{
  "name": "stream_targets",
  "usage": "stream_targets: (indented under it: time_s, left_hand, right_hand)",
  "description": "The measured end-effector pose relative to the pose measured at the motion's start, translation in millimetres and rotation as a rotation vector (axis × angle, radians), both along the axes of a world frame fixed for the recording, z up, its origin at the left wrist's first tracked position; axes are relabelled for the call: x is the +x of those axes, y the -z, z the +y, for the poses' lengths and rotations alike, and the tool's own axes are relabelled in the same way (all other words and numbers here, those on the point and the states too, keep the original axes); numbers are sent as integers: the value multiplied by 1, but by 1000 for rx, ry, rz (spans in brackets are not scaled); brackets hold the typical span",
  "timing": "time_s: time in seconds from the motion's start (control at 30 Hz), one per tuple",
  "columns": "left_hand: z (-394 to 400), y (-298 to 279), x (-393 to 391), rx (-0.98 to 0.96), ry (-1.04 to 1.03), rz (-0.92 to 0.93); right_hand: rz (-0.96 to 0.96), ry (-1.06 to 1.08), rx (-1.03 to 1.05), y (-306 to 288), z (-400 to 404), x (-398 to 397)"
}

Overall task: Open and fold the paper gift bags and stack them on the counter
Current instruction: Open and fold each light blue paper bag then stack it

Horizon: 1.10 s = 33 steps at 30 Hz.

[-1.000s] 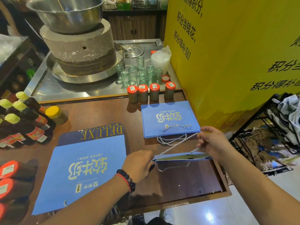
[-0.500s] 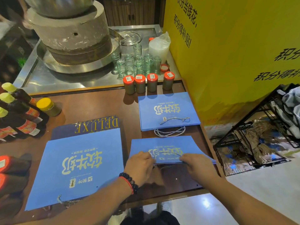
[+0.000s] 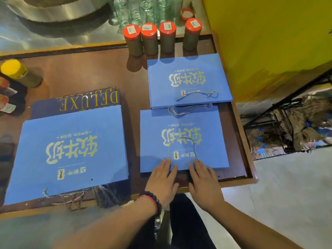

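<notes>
The flat blue paper gift bag with gold lettering (image 3: 183, 141) lay on the brown wooden surface (image 3: 89, 72), just in front of the stack of matching blue bags (image 3: 188, 79). Both the left hand (image 3: 161, 180) and the right hand (image 3: 204, 182) rested on its near edge, each grip wide, fingers straight, holding nothing. The step appeared to be flattening: press evenly outward along the creases, keep the grey cord handle (image 3: 181, 146) lying flat, then square the bag with the stack.

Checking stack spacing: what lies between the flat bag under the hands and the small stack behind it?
Head view: only the small stack's cord handles, overlapping the flat bag's far edge.
</notes>
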State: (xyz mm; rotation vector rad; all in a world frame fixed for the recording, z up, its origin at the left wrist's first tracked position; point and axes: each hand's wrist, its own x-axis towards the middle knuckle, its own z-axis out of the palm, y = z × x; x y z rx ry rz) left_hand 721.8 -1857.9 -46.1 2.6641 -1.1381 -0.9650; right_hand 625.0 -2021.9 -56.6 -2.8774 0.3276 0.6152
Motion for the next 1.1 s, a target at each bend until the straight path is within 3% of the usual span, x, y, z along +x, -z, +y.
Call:
stream_targets:
  time_s: [0.2, 0.57, 0.87, 0.97, 1.1]
  left_hand:
    - [1, 22, -4, 87, -11, 9]
    - [44, 19, 9, 169, -78, 52]
    - [55, 15, 8, 202, -231, 123]
    - [45, 10, 9, 165, -448, 197]
    - [21, 0, 19, 13, -753, 202]
  right_hand:
    - [58, -80, 41, 21, 30, 15]
    - [135, -148, 26, 16, -37, -13]
    - [175, -28, 11, 16, -97, -41]
    - [134, 176, 120, 5, -94, -30]
    - [-101, 692, 457, -13, -87, 7]
